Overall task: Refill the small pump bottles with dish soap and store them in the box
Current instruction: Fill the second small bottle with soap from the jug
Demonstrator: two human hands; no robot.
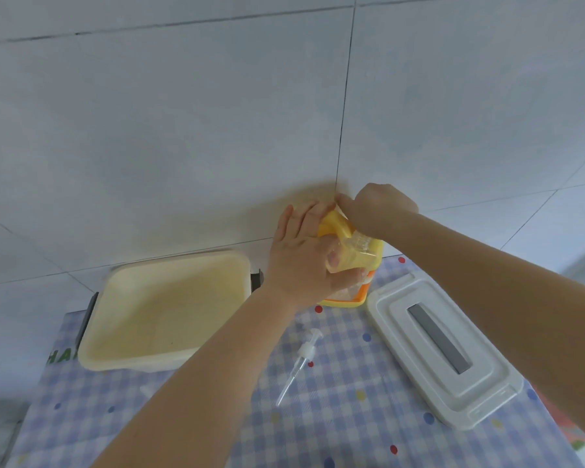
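A big yellow dish soap bottle [374, 253] stands at the back of the table, against the tiled wall. My left hand [301, 255] grips a small clear pump bottle [350, 251] in front of it, neck up and without its pump. My right hand [379, 211] is curled over the top of the yellow bottle, at its pump; what the fingers hold is hidden. A white pump head [301, 358] with its clear tube lies loose on the cloth. The cream box [217, 265] sits open at the left.
The box's white lid [487, 393] with a grey handle strip lies at the right, near the table's edge. A blue checked cloth [352, 417] with coloured dots covers the table. The tiled wall rises just behind the bottles.
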